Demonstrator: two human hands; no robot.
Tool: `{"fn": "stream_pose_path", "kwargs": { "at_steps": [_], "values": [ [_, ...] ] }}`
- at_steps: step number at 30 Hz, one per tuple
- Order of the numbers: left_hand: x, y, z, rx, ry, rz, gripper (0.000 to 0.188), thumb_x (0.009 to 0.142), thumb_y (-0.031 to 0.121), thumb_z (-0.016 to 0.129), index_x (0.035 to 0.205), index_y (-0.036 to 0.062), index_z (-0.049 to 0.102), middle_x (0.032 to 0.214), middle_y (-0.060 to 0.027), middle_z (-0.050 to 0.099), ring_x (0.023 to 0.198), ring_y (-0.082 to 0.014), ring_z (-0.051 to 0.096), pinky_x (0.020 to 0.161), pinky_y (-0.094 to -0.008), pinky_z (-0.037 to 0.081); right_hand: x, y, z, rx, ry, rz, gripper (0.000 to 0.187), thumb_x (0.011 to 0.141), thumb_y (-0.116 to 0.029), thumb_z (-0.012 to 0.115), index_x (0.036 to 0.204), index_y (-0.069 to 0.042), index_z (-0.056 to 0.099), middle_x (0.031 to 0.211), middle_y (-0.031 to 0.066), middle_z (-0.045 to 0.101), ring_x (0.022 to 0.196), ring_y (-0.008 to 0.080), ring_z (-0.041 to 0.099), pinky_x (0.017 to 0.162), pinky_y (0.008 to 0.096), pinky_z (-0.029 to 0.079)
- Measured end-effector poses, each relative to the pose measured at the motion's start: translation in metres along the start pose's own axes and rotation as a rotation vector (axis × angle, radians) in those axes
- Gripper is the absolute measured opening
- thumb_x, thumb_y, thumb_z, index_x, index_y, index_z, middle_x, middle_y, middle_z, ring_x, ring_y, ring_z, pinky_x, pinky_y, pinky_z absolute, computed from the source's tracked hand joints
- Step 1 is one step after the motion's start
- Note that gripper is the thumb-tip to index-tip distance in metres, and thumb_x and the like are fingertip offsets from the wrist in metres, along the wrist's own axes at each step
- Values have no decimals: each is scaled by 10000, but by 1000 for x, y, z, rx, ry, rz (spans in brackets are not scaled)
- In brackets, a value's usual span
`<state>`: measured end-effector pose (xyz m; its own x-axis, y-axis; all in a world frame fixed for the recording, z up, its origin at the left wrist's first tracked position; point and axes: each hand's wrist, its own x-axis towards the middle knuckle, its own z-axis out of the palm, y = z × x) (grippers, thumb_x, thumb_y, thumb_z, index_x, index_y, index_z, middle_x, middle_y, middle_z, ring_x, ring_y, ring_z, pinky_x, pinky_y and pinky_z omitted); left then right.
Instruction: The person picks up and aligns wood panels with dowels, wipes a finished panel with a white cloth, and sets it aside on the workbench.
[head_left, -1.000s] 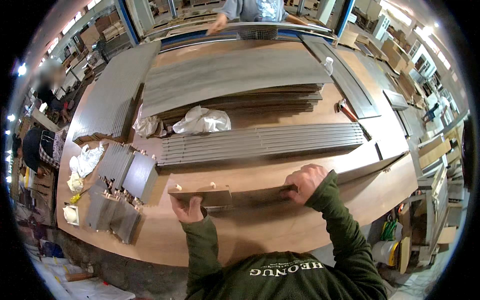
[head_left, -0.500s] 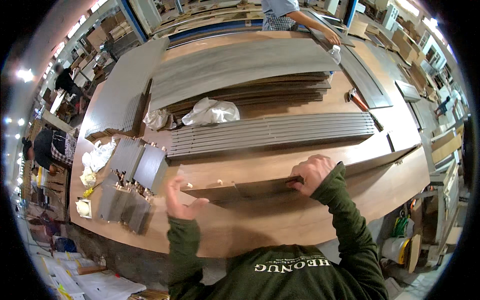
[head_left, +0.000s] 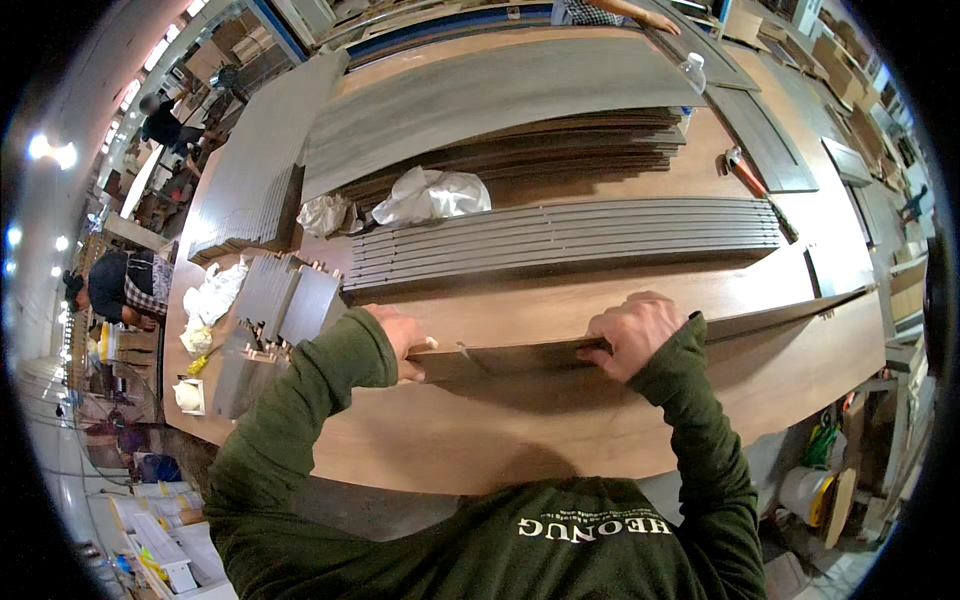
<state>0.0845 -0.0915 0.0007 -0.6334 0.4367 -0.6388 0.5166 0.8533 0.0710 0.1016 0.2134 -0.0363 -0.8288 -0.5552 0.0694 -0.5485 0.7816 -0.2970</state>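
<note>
A long, narrow dark brown wooden board [head_left: 510, 359] stands on its edge across the near part of the table. My left hand [head_left: 398, 340] is closed round the board's left end, its thumb on the near side. Farther right, my right hand [head_left: 638, 335] grips the top edge with bent fingers, thumb on the near face. A small pale wooden dowel [head_left: 430, 343] shows beside my left fingers. Just beyond the board lies a row of long grey strips [head_left: 560, 235], packed side by side. Short grey panels [head_left: 312, 305] with pale dowels in their ends lie left of my left hand.
Behind the strips, a wide grey panel [head_left: 480, 95] tops a stack of brown boards. Crumpled white plastic [head_left: 430, 195], an orange-handled tool [head_left: 745, 172] and a clear bottle [head_left: 692, 70] lie about. At the far edge, another person's hand [head_left: 657, 22] rests near a framed panel.
My left hand, open and apart from the board before, has moved forward and taken hold of its left end. My right hand keeps its grip. The whole view has shifted slightly.
</note>
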Motion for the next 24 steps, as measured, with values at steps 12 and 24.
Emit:
{"fn": "stream_pose_path", "kwargs": {
  "at_steps": [12,24],
  "values": [
    [-11,-15,20,-316,249,97,347,670,281,711,981,141,647,751,-118,634,627,-283,604,599,-342,486,-2,6,5,93,56,-35,108,626,-193,668,625,-112,597,595,35,587,606,217,582,688,328,458],
    [-8,2,17,-241,94,64,403,707,230,662,1095,143,596,803,-135,641,649,-277,622,594,-333,496,-3,5,3,76,70,-42,96,565,-128,660,636,-121,595,612,19,594,641,198,594,771,362,465]
  ]
}}
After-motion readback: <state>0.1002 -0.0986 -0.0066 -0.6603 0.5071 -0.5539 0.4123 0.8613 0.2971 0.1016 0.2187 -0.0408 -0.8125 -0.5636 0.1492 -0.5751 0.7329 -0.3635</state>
